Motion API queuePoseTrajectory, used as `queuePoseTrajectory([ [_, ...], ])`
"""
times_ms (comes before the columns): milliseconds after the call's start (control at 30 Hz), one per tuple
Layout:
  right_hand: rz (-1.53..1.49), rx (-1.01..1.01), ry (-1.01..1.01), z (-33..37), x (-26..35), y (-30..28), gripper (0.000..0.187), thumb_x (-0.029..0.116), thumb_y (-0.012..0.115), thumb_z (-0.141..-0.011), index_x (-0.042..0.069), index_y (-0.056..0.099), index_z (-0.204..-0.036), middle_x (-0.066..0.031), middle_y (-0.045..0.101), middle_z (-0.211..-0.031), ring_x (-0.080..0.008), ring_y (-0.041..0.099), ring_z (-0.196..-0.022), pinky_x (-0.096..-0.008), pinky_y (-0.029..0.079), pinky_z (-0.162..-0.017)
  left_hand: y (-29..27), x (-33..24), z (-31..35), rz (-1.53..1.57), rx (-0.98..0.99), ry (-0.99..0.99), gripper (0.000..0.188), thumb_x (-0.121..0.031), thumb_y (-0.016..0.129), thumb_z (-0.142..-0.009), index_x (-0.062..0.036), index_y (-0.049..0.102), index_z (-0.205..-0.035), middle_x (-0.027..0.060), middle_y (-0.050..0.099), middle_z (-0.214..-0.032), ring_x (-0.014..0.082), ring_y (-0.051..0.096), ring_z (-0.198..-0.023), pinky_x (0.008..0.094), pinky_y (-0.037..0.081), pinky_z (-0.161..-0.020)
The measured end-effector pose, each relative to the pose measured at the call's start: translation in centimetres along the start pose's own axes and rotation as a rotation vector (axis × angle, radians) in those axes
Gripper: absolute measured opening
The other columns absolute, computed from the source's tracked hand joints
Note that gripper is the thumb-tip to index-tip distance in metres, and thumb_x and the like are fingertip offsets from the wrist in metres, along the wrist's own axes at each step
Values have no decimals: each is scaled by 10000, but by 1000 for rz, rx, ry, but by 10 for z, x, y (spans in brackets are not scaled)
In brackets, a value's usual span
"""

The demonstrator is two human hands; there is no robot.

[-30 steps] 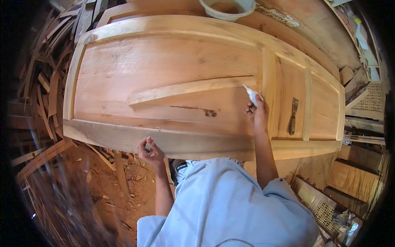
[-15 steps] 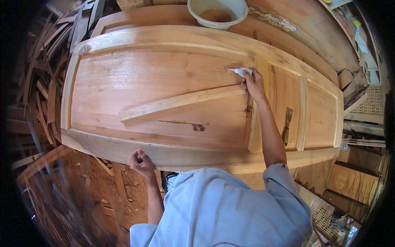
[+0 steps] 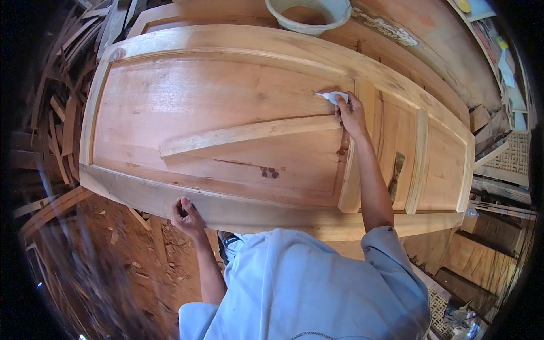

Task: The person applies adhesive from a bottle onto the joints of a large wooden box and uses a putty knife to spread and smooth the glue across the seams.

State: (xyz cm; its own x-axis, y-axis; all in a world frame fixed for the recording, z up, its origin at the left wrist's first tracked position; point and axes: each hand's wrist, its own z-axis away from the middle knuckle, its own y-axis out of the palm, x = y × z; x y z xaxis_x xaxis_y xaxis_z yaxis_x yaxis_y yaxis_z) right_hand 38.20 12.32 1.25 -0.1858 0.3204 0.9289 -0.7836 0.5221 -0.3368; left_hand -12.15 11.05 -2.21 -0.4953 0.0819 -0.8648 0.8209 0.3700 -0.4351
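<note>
My right hand [image 3: 352, 116] is closed around a small white glue bottle [image 3: 338, 97], its thin nozzle pointing left. The nozzle tip is just over or at a wet-looking dark patch on the panelled wooden door [image 3: 226, 42], near the panel's far right corner. Below that hand a pale wooden strip [image 3: 243, 136] lies slantwise across the large panel. My left hand [image 3: 188, 220] is at the door's near edge, fingers curled in; anything inside them is too small or hidden to make out. Dark spots [image 3: 269, 171] mark the panel below the strip.
A putty knife [image 3: 396, 173] lies on a smaller panel to the right. Beyond the door stands a pale bucket [image 3: 311, 22] with brown contents, by another door. Scrap wood [image 3: 62, 119] is heaped at the left, and shavings litter the dirt floor [image 3: 136, 249].
My left hand has risen slightly and turned at the door's near edge. My right hand keeps the bottle in nearly the same place; a dark wet patch now shows at the nozzle.
</note>
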Motion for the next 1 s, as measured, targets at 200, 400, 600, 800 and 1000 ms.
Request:
queuePoseTrajectory([
  [200, -28, 24, 9, -2, -5, -2, 273, 318, 628, -1000, 47, 595, -1001, 16, 570, -682, -61, 532, -550, -223, 409, -474, 1, -10, 0, -17, -19, -12, 310, -269, 633, -991, 28, 660, -904, 23, 622, -704, 66, 532, -588, 211, 423, -522],
  [400, 8, 39, -11, -3, -6, -2, 287, 323, 631, -998, 38, 599, -1007, 13, 567, -684, -64, 531, -554, -224, 409, -477, -1, -6, 1, 19, -16, -37, 300, -258, 634, -991, 29, 656, -907, 24, 619, -709, 65, 531, -592, 207, 424, -525],
  [600, 2, 26, -13, -3, -7, -3, 282, 308, 634, -997, 31, 606, -1039, 10, 569, -691, -61, 512, -548, -223, 405, -480, 3, -4, 1, 45, -34, 2, 282, -239, 635, -991, 30, 654, -908, 25, 621, -720, 68, 530, -592, 205, 423, -530],
  [800, 15, 31, 15, -2, -2, -1, 281, 303, 622, -1003, 29, 614, -1066, 15, 571, -697, -55, 498, -545, -221, 401, -490, 0, -5, 0, -16, -21, 25, 248, -214, 630, -994, 24, 653, -927, 16, 615, -699, 63, 522, -583, 206, 416, -528],
  [1000, 10, 43, -9, -3, -4, -4, 293, 322, 612, -1006, 35, 621, -1060, 2, 576, -689, -66, 528, -551, -231, 425, -490, 0, -10, -1, -26, -2, 20, 239, -201, 628, -992, 23, 659, -913, 19, 625, -695, 66, 530, -579, 211, 425, -533],
])
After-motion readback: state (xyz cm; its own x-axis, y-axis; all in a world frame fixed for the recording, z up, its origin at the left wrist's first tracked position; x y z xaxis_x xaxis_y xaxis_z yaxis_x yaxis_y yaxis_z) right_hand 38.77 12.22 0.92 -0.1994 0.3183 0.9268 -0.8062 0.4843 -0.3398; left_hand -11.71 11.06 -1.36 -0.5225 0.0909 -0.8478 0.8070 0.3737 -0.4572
